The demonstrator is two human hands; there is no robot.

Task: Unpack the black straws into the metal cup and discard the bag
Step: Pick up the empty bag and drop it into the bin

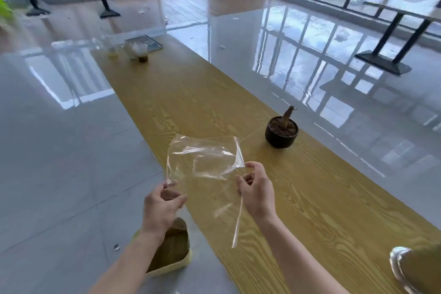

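The clear plastic bag hangs empty over the table's left edge, your left hand pinching its lower corner, your right hand pinching its right side. Below on the floor sits a lined bin. A potted plant stands nearby, apart; a shiny metal cup sits at your right.

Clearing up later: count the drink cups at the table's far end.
3, clustered together: one with yellow liquid, a blurry middle one, one with dark liquid. Blur could hide others.
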